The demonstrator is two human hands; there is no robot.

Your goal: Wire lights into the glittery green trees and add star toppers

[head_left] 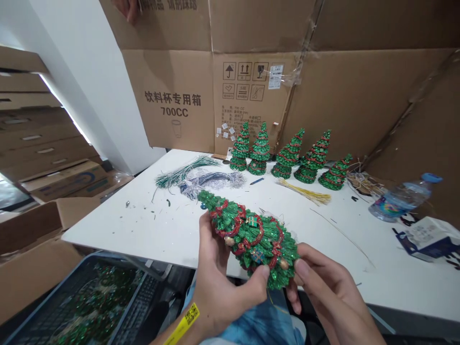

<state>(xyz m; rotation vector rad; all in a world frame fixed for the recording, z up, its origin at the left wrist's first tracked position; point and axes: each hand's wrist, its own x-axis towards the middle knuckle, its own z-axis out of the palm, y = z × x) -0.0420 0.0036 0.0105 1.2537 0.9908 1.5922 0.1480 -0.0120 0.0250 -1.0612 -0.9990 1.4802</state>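
Observation:
A green glittery Christmas tree ornament (258,235) with red garlands, small gift shapes and gold balls lies tilted between my hands, its tip to the upper left. My left hand (224,278) is wrapped round its underside, the thumb pressed near the base; a yellow label sticks to that wrist. At the base's right edge, my right hand (323,282) grips with thumb and fingers. A thin yellow wire hangs below the base. Part of the fingers of both hands is hidden behind the ornament.
Several similar trees (260,148) stand along cardboard (179,72) on the white table (118,211). Green wires (187,170), yellow wires (305,191), a pen (257,181), a water bottle (402,199) and a small box (431,237) lie around. A crate (86,302) sits lower left; another person's hand (128,8) shows above.

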